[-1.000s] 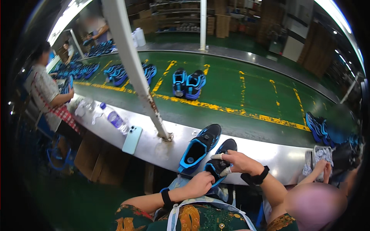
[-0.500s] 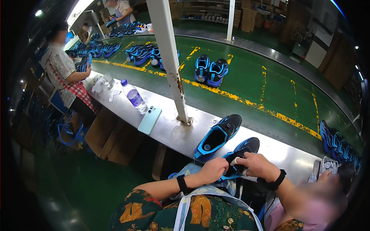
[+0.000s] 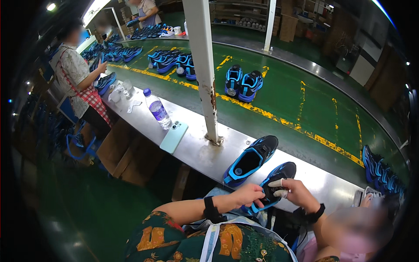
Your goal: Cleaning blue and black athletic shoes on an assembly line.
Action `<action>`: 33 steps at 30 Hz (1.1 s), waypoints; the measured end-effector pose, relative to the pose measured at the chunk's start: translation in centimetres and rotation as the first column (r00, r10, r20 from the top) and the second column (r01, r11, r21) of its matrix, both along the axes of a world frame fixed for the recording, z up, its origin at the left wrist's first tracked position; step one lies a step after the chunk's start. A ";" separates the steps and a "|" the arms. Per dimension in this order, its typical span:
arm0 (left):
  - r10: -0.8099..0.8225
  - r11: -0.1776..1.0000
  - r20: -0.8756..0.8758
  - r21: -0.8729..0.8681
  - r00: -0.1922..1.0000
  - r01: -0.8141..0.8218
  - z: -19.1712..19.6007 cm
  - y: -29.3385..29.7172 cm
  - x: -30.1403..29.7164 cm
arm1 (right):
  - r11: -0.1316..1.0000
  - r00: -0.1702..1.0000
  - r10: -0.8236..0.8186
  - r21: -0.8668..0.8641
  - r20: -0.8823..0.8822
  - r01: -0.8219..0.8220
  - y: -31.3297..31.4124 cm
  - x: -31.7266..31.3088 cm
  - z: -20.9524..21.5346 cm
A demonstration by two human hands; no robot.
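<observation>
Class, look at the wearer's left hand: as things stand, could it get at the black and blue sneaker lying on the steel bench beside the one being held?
Probably yes. The left hand grips the held black and blue sneaker, and the second black and blue sneaker lies just beyond on the steel bench, with nothing between; the hand would have to let go first.

A steel bench (image 3: 205, 157) (long, shiny) bears a blue shoe (image 3: 251, 160); a phone (image 3: 173, 136); a water bottle (image 3: 157, 108).
</observation>
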State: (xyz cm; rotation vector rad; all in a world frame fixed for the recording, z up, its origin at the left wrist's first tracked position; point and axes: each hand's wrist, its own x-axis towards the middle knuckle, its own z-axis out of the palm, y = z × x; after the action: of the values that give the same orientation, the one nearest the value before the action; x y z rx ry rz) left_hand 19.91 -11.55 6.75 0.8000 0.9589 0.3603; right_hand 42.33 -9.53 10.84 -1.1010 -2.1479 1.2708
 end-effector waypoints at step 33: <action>0.231 0.905 -0.113 0.390 0.966 -0.170 -4.3 5.1 -9.8 | 0.869 0.872 0.129 0.370 0.472 -0.328 5.7 -11.1 0.1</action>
State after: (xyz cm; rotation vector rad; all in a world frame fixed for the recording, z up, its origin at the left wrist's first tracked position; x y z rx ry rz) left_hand 10.07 -6.41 2.49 1.0956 1.1422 0.6854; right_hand 31.23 -3.85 10.99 -1.0101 -2.7952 0.5853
